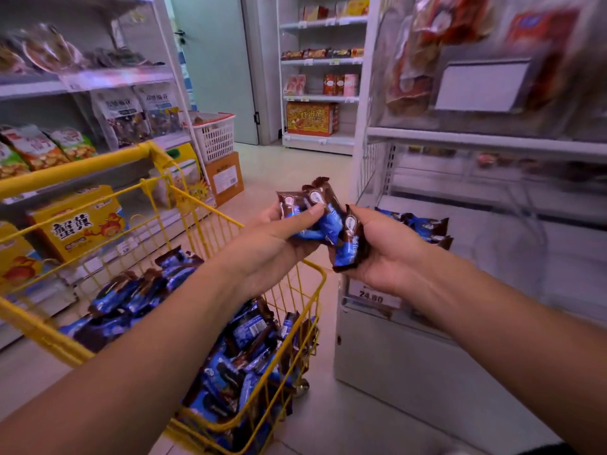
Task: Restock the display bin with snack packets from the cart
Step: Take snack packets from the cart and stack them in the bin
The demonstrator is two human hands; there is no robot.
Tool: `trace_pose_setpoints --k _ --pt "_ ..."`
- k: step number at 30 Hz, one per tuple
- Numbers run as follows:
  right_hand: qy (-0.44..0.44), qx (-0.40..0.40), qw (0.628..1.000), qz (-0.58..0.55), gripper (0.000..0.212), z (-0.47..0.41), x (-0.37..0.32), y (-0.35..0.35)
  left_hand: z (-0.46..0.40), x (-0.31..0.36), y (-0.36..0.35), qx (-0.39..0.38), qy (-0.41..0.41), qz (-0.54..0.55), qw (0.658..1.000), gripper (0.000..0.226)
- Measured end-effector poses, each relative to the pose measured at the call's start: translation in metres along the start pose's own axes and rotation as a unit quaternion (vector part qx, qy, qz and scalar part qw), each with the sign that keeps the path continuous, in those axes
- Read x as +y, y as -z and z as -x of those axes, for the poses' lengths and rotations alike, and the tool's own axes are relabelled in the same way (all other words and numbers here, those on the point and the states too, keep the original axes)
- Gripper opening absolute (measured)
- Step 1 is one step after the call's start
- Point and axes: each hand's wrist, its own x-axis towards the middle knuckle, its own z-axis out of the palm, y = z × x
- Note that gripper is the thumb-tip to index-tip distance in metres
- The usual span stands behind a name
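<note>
Shop aisle | left grip (279,238) pinches packets (312,208) | right grip (387,247) clasps packet (349,241)

Both forearms are bare from the picture's lower edge up to the wrists, with no sleeve, watch, band or glove showing. The left hand (272,238) and the right hand (387,251) wear no rings that can be seen.
</note>
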Motion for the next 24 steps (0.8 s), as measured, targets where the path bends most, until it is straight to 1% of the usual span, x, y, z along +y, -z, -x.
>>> trace_pose_setpoints --k 2,4,6,8,9,10,12,14,16,18,20,22,24 --pt "0.031 0.028 0.999 0.013 0.014 0.004 -0.002 0.008 -0.007 -0.007 -0.02 0.017 -0.014 0.007 1.0 0.049" --pt "0.059 0.069 0.994 0.053 0.027 0.008 -0.004 0.018 -0.012 -0.012 -0.036 0.037 -0.018 -0.002 0.999 0.056" --pt "0.082 0.12 0.985 0.089 0.041 0.011 -0.009 0.027 -0.017 -0.014 -0.047 0.053 -0.008 -0.018 0.998 0.054" --pt "0.092 0.142 0.982 0.086 0.046 0.013 -0.016 0.038 -0.022 -0.014 -0.053 0.071 0.018 -0.024 0.997 0.051" --pt "0.088 0.129 0.985 0.079 0.045 0.014 -0.022 0.044 -0.024 -0.014 -0.054 0.077 0.039 -0.012 0.996 0.051" --pt "0.083 0.1 0.989 0.071 0.04 0.017 -0.029 0.049 -0.025 -0.013 -0.056 0.073 0.064 0.006 0.995 0.052" --pt "0.089 0.031 0.995 0.03 0.026 0.024 -0.042 0.06 -0.025 -0.013 -0.058 0.045 0.116 0.03 0.992 0.057" --pt "0.099 -0.012 0.995 0.004 0.031 0.031 -0.053 0.07 -0.025 -0.015 -0.06 0.0 0.163 0.026 0.986 0.056" --pt "0.115 -0.025 0.992 0.049 0.027 0.036 -0.058 0.079 -0.024 -0.02 -0.063 -0.059 0.201 0.023 0.977 0.053" --pt "0.14 -0.028 0.981 0.13 0.033 0.04 -0.057 0.085 -0.023 -0.025 -0.068 -0.105 0.214 0.028 0.971 0.049" --pt "0.168 -0.017 0.971 0.172 0.043 0.041 -0.057 0.091 -0.024 -0.028 -0.072 -0.111 0.202 0.04 0.972 0.043" --pt "0.198 -0.017 0.963 0.184 0.041 0.041 -0.057 0.095 -0.026 -0.03 -0.076 -0.094 0.192 0.056 0.975 0.035" --pt "0.22 -0.02 0.954 0.202 0.033 0.041 -0.055 0.099 -0.028 -0.03 -0.079 -0.076 0.186 0.05 0.978 0.029"
